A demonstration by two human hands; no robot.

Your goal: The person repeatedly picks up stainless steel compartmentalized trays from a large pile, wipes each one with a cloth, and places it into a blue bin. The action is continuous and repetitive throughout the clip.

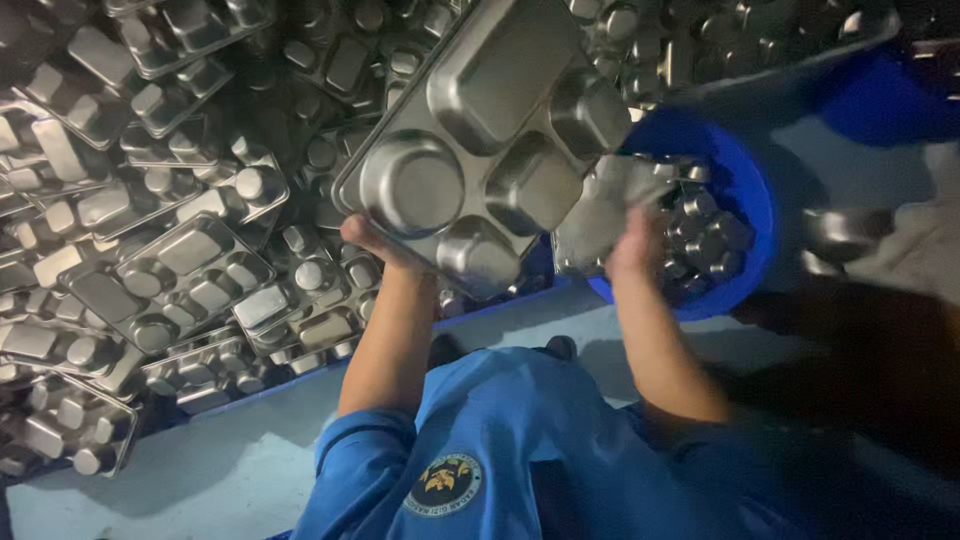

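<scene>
My left hand [372, 243] grips the lower edge of a steel compartment tray [490, 130], held up bottom side toward me. My right hand [637, 243] is blurred and presses a crumpled silvery scrubber or cloth [610, 205] against the tray's right corner. Just behind my right hand sits a blue round basin [745, 195] with several metal pieces inside. I wear a blue shirt with a round emblem [447, 483].
A big heap of steel compartment trays [170, 260] fills the left and the top, most lying upside down. The pale blue floor [200, 470] shows in front of the heap. Another blue container [890, 100] and a metal bowl [840, 235] are at the right.
</scene>
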